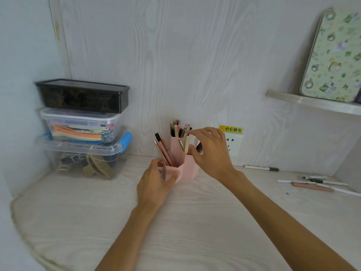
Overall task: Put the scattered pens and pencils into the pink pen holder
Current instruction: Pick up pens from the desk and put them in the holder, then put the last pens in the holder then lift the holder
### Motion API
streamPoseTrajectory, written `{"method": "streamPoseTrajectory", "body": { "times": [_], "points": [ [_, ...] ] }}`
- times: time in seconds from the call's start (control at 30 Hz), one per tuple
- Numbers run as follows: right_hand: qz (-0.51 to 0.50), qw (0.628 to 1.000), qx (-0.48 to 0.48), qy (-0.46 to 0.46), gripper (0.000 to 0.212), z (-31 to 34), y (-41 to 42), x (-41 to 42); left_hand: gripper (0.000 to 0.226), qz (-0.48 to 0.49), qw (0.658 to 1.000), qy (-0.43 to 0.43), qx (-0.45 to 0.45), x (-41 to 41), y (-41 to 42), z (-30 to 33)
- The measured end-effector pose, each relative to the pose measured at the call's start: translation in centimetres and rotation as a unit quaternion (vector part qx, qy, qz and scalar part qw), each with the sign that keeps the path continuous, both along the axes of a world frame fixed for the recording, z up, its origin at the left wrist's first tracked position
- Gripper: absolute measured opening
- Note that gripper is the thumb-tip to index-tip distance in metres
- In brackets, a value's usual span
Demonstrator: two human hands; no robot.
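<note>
The pink pen holder (188, 165) stands against the back wall, made of several joined hexagonal tubes with pens and pencils upright in them. My left hand (156, 182) grips the lowest front tube, thumb on one side and fingers on the other. My right hand (210, 150) is over the taller tubes, its fingertips touching the tops of the pens in the back tube and its thumb against the middle tube. Several loose pens (314, 185) lie on the desk at the far right, and one white marker (261, 168) lies along the wall.
Three stacked plastic boxes (84, 126) stand at the left against the wall. A wall socket (233, 145) with a yellow warning label sits just right of the holder. A shelf (312, 103) at the upper right carries a flowered tin.
</note>
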State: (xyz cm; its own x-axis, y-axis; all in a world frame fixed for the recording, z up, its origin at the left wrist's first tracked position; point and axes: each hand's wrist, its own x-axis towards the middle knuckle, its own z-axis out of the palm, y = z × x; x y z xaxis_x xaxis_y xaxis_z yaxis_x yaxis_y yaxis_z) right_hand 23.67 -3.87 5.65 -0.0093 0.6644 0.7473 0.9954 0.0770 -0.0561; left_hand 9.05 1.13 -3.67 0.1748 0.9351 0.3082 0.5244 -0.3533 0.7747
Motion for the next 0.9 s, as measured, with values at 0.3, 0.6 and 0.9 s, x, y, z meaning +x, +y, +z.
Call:
{"method": "streamPoseTrajectory", "body": {
  "times": [0.3,0.6,0.9],
  "points": [
    [-0.057,0.995,-0.027,0.077,0.016,-4.1,-7.5,9.4,0.026,0.024,0.981,0.052,0.186,0.2,-3.6,1.8],
    [-0.281,0.927,-0.143,0.203,0.035,-7.5,-14.5,24.1,0.026,-0.208,0.955,0.151,0.148,12.5,-6.8,1.5],
    [-0.386,0.835,-0.287,0.266,0.057,-9.0,-14.9,30.2,0.055,-0.259,0.928,0.229,0.140,25.4,-6.8,0.0]
  ]
}}
